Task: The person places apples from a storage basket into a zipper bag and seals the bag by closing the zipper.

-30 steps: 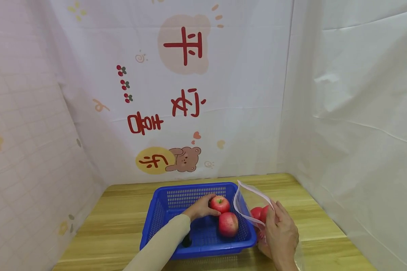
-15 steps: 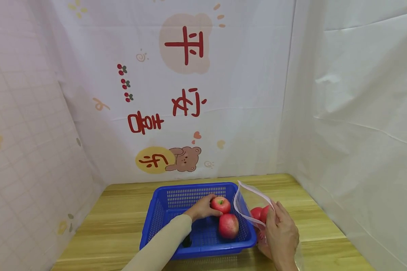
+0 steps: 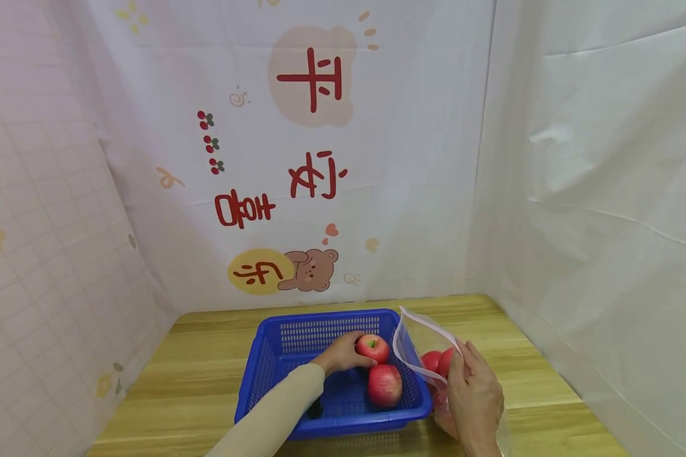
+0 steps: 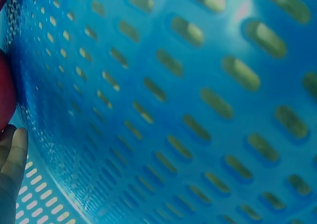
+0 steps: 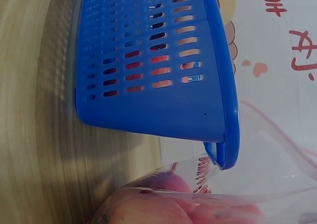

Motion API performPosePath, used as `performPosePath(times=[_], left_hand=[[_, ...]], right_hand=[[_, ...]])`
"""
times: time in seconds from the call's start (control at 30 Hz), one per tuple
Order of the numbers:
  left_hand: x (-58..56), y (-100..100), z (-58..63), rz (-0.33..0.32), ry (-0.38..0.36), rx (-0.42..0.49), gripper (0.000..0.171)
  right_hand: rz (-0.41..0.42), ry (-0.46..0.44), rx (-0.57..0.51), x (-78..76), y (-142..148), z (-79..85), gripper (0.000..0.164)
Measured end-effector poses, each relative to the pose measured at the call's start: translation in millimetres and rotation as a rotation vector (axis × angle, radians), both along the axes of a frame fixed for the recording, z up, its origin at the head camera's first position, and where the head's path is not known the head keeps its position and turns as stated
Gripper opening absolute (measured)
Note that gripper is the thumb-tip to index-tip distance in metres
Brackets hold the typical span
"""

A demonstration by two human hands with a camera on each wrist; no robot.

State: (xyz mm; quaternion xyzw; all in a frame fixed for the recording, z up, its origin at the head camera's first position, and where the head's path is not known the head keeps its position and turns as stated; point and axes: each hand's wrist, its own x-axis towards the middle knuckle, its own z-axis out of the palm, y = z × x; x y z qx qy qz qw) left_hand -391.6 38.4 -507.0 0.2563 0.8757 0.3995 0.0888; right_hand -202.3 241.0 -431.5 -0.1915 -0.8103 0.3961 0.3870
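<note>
In the head view my left hand (image 3: pixel 343 354) reaches into a blue plastic basket (image 3: pixel 343 424) and grips a red apple (image 3: pixel 373 349), thumb on its near side. A second apple (image 3: pixel 385 386) lies just in front of it, beside the basket's right wall. My right hand (image 3: pixel 476 397) pinches the rim of a clear zip bag (image 3: pixel 434 327), whose mouth gapes toward the basket. Inside the bag are several red apples (image 3: pixel 432 360), partly covered by the hand. The left wrist view catches fingers (image 4: pixel 15 157) under the apple (image 4: pixel 6 92) at its left edge.
A wooden table (image 3: pixel 526 355) carries the basket and bag. White printed cloth (image 3: pixel 411 190) hangs behind and at both sides. In the right wrist view the basket's slotted wall (image 5: pixel 148 105) stands close to the bagged apples (image 5: pixel 148 210). A dark object (image 3: pixel 316 407) sits by the left sleeve.
Both apples in the basket have shifted slightly toward the front, with my left hand staying on the back one. My right hand and the bag have hardly moved.
</note>
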Motion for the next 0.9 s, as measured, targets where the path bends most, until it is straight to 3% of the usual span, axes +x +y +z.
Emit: performPosePath(times=[0.7,0.8,0.9], left_hand=[[1.7,-0.7,1.4,0.022,-0.016,-0.003,0.072],[2.1,-2.0,4.4,0.018,-0.011,0.002,0.066],[1.3,-3.7,10.6,0.025,-0.003,0.064,0.050]], right_hand=[[-0.003,-0.010,-0.004,2.9,-0.5,-0.5,0.035],[-0.002,-0.009,-0.004,3.0,-0.5,-0.7,0.035],[-0.003,-0.012,-0.001,2.3,-0.4,-1.2,0.035]])
